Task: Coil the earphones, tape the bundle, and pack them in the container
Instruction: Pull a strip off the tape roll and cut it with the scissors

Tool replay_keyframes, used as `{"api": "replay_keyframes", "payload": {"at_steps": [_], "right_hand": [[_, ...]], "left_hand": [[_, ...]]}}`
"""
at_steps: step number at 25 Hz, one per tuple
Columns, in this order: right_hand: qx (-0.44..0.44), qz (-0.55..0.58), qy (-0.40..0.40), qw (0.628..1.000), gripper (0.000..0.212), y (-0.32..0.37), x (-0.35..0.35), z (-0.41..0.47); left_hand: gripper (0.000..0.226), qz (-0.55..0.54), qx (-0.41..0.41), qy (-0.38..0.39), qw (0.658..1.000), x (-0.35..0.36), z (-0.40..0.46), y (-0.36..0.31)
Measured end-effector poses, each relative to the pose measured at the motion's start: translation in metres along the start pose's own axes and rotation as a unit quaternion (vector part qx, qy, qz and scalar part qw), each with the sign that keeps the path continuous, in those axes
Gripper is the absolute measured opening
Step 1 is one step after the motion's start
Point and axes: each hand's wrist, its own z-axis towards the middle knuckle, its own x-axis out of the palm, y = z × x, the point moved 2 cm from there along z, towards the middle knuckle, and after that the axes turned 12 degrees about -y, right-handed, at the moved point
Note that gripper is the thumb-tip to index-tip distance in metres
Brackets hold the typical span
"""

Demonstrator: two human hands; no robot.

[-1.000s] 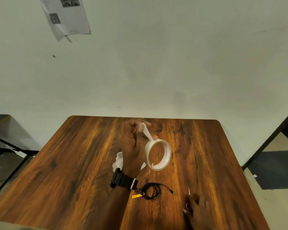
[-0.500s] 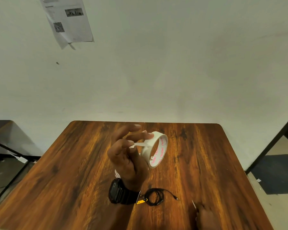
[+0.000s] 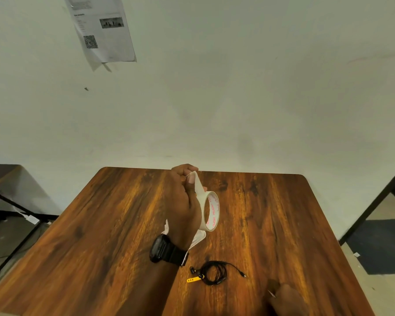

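My left hand (image 3: 183, 208) is raised over the middle of the wooden table (image 3: 100, 224) and grips a white tape roll (image 3: 211, 210) that stands on edge. A strip peeled off the roll runs up under the thumb. The black earphones (image 3: 214, 272) lie coiled on the table near me, with a yellow tag (image 3: 193, 280) at their left and the plug trailing right. A translucent plastic container (image 3: 198, 240) lies mostly hidden under my left wrist. At the bottom edge my right hand (image 3: 287, 301) rests closed, and a thin pale tip of a pointed tool (image 3: 271, 293) pokes out of it.
The table's far edge meets a pale wall with a printed sheet (image 3: 103, 30) stuck high on it. A dark table frame (image 3: 9, 213) stands on the floor to the left, and a dark mat (image 3: 379, 245) lies to the right.
My left hand has turned over and lifted the peeled strip higher, so the roll now hangs lower beside the palm. My right hand stayed at the near right edge.
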Motion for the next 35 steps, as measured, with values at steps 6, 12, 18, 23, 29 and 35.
{"api": "replay_keyframes", "payload": {"at_steps": [6,12,18,23,29,35], "right_hand": [[0.1,0.297,0.005,0.95,0.007,0.006,-0.001,0.026],[-0.121,0.456,-0.172,0.865,0.016,0.088,-0.151,0.017],[-0.189,0.483,-0.216,0.827,0.015,0.134,-0.234,-0.007],[-0.103,0.596,-0.031,0.796,0.018,0.152,-0.252,-0.019],[-0.027,0.762,0.211,0.611,0.038,0.153,-0.264,-0.02],[-0.144,0.529,-0.027,0.836,0.023,0.148,-0.289,-0.023]], "left_hand": [[0.01,0.048,-0.017,0.058,0.997,0.004,0.008,0.008],[0.014,0.063,-0.013,0.109,0.992,0.011,0.02,0.014],[0.011,0.077,-0.028,0.137,0.987,0.007,0.029,0.006],[0.014,0.069,-0.045,0.149,0.985,0.004,0.029,-0.001],[0.014,0.069,-0.032,0.147,0.986,0.004,0.031,-0.009],[0.013,0.079,-0.01,0.132,0.988,0.004,0.033,-0.016]]}}
